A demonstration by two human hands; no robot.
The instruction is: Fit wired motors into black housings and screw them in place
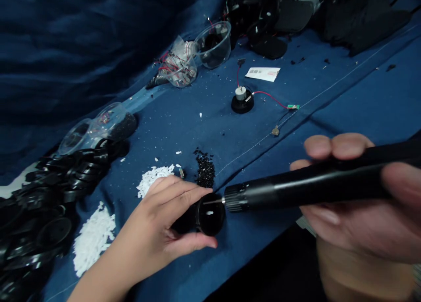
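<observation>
My left hand (158, 225) is closed around a small round black plastic part (210, 214) that rests near the front edge of the blue cloth (329, 104). A tiny white piece shows on the part's face. My right hand (345, 197) grips a black electric screwdriver (296, 188) held level, pointing left. Its thin metal tip touches the top of the black part. A small heap of black screws (205, 168) lies just behind the part.
Two heaps of small white pieces (94, 236) lie at the left beside a pile of black plastic rings (49, 205). Clear cups (213, 43) with wired parts stand at the back. A black disc with a motor and red wire (242, 100) sits mid-table.
</observation>
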